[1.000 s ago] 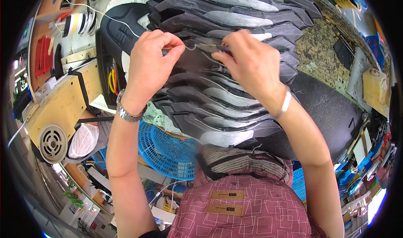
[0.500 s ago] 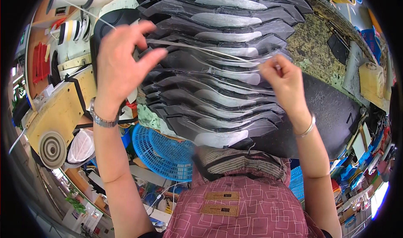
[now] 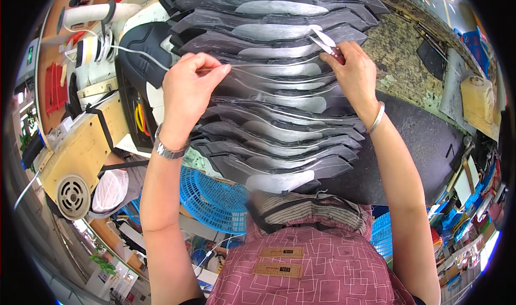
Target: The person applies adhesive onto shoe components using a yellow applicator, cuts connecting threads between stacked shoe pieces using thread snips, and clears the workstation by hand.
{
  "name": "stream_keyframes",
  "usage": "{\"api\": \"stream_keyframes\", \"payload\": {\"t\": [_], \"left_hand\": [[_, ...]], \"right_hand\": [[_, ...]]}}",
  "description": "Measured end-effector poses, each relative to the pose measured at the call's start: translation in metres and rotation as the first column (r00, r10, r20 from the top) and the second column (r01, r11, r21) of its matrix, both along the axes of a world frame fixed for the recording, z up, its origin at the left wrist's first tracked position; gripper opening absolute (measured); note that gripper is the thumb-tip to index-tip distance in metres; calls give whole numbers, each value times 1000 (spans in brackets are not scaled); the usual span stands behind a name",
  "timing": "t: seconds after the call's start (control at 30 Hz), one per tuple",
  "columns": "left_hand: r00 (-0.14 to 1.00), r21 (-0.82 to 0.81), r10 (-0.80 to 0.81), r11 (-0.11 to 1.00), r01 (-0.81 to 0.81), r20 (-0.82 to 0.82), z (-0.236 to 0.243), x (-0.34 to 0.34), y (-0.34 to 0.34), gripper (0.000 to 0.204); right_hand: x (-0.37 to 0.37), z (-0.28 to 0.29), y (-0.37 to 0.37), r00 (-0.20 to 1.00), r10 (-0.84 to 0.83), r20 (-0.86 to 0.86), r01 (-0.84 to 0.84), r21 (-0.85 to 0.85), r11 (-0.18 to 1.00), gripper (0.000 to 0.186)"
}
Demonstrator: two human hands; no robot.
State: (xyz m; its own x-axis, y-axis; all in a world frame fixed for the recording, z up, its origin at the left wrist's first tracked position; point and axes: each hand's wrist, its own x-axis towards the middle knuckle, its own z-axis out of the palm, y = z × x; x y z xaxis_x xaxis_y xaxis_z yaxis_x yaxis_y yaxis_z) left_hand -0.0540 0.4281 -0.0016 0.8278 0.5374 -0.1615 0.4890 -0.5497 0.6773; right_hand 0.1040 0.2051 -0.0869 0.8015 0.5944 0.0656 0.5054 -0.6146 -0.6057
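Note:
My left hand (image 3: 185,92), a metal watch on its wrist, pinches a thin white strip (image 3: 138,52) that trails back toward a white roll (image 3: 102,14) at the upper left. From the fingertips the strip runs rightward over the overlapping black shaped pieces (image 3: 226,82), which carry pale grey-white patches. In my right hand (image 3: 356,73), a bangle on the wrist, is a small pair of scissors (image 3: 324,40) with dark red handles; their silvery blades are spread and point up and left over the pieces. The grip hides part of the handles.
A worn, mottled board (image 3: 403,52) lies right of the pieces, with a dark sheet (image 3: 414,143) nearer. A black machine bed (image 3: 142,57) and a yellowish wooden block (image 3: 80,143) stand at left. Below the bench edge sits a blue plastic basket (image 3: 209,197). A cream block (image 3: 478,100) is far right.
My left hand has moved right and down and closed from a spread posture into a pinch on the strip. My right hand has risen slightly, and spread scissors now show in it.

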Motion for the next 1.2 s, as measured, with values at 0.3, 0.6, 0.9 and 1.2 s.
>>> {"api": "stream_keyframes", "payload": {"t": [0.3,0.6,0.9,1.2], "left_hand": [[981,580,-44,801,147,-188,-4,21,-7,26],[998,334,-30,941,49,-62,17,3,5,17],[994,123,-89,989,80,66,27,-13,13,9],[886,682,-462,638,357,-32,55,0,12,31]], "right_hand": [[-22,47,19,973,180,145,-207,196,959,43],[-47,50,80,786,378,489,-461,58,885,16],[-59,61,71,959,234,162,-270,257,928,33],[-60,81,64,721,346,-601,-9,490,872,28]]}}
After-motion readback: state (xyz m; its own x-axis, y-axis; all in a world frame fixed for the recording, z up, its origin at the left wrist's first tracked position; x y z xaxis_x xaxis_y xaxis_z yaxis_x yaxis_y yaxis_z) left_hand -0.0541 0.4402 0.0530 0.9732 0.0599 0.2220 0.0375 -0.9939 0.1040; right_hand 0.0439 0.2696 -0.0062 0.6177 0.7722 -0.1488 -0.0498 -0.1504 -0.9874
